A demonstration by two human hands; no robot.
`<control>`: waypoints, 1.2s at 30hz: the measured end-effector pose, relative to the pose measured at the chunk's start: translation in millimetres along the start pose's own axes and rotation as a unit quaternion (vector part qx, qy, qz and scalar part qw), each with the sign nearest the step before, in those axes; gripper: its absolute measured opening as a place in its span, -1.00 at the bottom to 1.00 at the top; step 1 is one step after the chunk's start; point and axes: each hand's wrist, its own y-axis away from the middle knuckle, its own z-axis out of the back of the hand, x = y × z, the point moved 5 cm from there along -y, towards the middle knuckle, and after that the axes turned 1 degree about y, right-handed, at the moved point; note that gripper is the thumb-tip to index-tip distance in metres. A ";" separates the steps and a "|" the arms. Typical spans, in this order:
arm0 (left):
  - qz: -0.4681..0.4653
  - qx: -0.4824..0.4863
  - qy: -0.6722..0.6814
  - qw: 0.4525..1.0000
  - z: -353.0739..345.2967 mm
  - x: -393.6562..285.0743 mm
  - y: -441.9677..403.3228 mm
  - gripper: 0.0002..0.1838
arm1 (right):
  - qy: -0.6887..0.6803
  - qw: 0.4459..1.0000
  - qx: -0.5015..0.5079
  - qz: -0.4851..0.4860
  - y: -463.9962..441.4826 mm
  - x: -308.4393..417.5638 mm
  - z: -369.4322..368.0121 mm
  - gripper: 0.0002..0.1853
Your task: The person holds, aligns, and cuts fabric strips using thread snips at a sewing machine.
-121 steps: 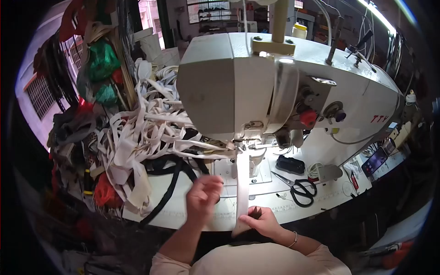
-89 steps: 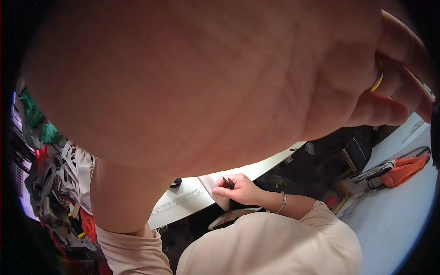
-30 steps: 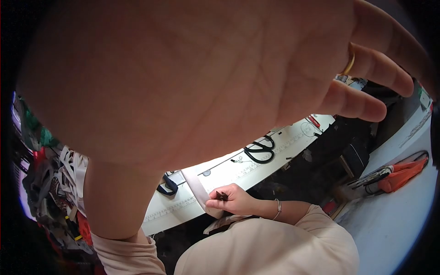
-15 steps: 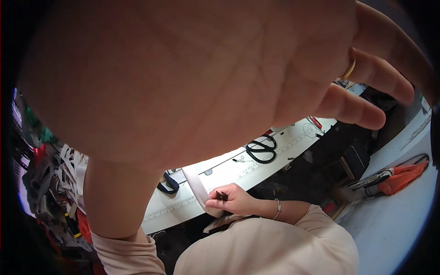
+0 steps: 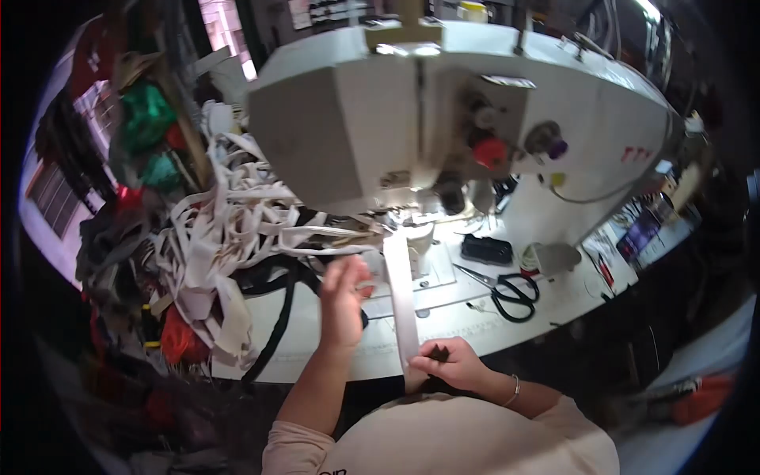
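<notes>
Pinches flat white fabric strip [image 5: 402, 293], lengthwise ahead, and clasps small dark object [image 5: 440, 354] with right hand [image 5: 461, 370]; holds left hand [image 5: 342, 309] loosely open, left of strip.

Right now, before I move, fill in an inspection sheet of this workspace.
Surface: white table, with ruler markings near its front edge.
Job's things: pale strip runs from the sewing machine to the right hand.
Clutter: heaped pale strips, black strip, scissors, black case.
Hands: left raised, blurred, nothing seen in it; right holds the pale strip and a small dark item.
Cables: thin cable curves along the machine.
Surroundings: green bag beyond the heap.
</notes>
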 end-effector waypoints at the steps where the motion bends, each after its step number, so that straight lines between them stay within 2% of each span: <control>1: 0.031 0.018 -0.051 0.998 -4.4 -0.4 1.2 -0.67 | 0.005 1.000 0.018 0.005 -1.3 1.1 -2.2 -0.91; 3: 0.037 0.113 -0.110 0.987 -6.0 4.0 -10.5 -0.70 | 0.016 0.999 0.018 0.021 -2.5 6.1 -1.1 -0.91; 8: 0.018 0.142 -0.133 0.981 -12.5 5.2 -20.9 -0.79 | 0.002 0.999 0.010 0.031 -2.4 12.7 -0.5 -0.92; 16: 0.010 0.092 -0.123 0.988 -13.8 7.0 -31.5 -0.87 | 0.028 0.999 0.005 0.030 -12.8 12.5 4.9 -0.92; 24: 0.030 0.112 -0.088 0.989 -18.8 2.3 -35.4 -0.88 | 0.067 0.996 -0.024 0.050 -20.3 23.7 4.7 -0.91; 28: 0.069 0.146 -0.078 0.984 -14.1 10.5 -23.3 -0.88 | 0.033 0.998 -0.037 0.029 -19.6 20.0 3.4 -0.91; 36: 0.082 0.141 -0.044 0.986 -17.6 2.8 -35.9 -0.89 | 0.027 0.997 -0.046 0.048 -27.1 19.3 5.9 -0.91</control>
